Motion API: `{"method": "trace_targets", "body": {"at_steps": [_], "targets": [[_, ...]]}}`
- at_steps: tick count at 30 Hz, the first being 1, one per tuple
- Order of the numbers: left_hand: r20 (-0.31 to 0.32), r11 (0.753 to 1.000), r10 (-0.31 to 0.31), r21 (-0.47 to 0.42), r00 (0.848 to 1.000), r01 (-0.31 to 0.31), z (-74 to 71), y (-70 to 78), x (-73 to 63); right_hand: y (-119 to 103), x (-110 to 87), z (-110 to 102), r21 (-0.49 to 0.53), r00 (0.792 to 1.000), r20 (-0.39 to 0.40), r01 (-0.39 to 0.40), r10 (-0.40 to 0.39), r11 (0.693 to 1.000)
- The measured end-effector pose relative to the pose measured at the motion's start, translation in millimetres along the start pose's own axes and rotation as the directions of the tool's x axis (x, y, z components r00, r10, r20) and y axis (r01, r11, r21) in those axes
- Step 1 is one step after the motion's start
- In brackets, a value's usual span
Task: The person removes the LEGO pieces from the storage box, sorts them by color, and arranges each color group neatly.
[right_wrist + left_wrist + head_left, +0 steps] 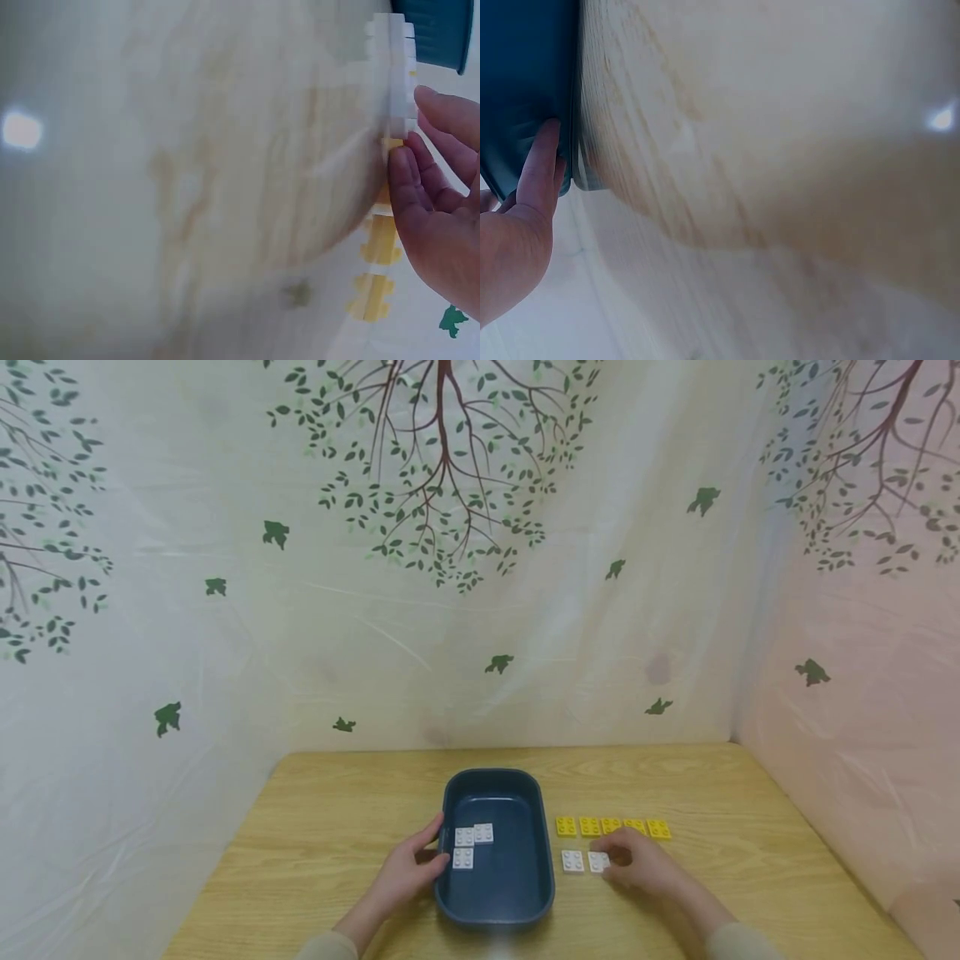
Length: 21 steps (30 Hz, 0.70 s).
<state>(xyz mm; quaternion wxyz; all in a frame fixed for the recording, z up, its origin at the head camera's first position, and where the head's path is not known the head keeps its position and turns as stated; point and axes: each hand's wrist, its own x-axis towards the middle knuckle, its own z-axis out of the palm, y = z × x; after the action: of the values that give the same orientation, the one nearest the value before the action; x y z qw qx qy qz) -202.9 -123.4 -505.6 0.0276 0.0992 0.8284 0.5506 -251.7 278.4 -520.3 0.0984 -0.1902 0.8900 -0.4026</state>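
Note:
A dark blue rectangular tub (495, 918) stands on the table in the head view. My left hand (408, 868) holds its left side, thumb at the rim and fingers along the outer wall. Inside lie three white toy building bricks (462, 858) near the left wall. Right of the tub, my right hand (637, 860) pinches a white brick (597, 862) between thumb and fingers. Another white brick (572, 861) lies just left of it. In the right wrist view, the fingertips (401, 161) are right at the white bricks, which overlap there.
A row of several yellow bricks (589, 827) lies behind the white ones, partly covered by my right hand. The wooden table (315, 827) ends at a pale curtain (420, 693) printed with branches and birds, which also hangs along both sides.

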Motion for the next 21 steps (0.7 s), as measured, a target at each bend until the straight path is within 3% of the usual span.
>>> {"method": "trace_targets", "body": {"at_steps": [4,11,21], "targets": [[0.001,1.000,0.004,-0.004,1.000,-0.004,0.6,0.7,-0.9,-3.9,-1.4,-4.1,0.029,0.999,-0.033,0.007,-0.006,1.000],[-0.004,1.000,0.000,-0.015,1.000,0.000,1.1,1.1,-1.5,-20.5,2.7,-8.0,0.052,0.991,-0.079,0.108,-0.104,0.993],[-0.002,1.000,-0.010,0.008,1.000,0.010,0.8,2.9,-2.1,-64.8,15.7,9.9,0.122,0.962,-0.112,0.260,-0.247,0.958]]}}
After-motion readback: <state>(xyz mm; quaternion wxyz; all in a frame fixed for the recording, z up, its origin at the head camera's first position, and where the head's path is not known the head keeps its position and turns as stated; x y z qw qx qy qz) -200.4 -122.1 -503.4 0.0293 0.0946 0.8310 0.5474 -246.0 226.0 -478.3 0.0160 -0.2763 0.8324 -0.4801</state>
